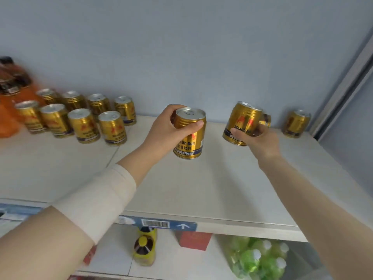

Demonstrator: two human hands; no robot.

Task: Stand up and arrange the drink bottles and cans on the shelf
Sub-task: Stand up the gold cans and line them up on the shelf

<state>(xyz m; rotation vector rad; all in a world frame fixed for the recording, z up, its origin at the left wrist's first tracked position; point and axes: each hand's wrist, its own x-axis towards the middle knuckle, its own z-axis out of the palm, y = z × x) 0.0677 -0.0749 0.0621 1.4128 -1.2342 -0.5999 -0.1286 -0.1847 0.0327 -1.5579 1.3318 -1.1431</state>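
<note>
On the upper shelf, head view: eight gold cans stand upright in two rows at the left rear, beside an orange pack. One lone can stands far right near the wall.
Left hand: fingers and thumb curl round an upright can over mid-shelf; whether its base touches is unclear.
Right hand: grips a second can, tilted, apparently off the board. A blurred gold shape behind it cannot be made out.
Step in hand, judged: bringing both cans to the rows.
Doing it well: right the tilted can first, then set each down flat, label forward, just beside the end can, extending both rows evenly.
Lower shelf: green bottles, a yellow-capped bottle.
</note>
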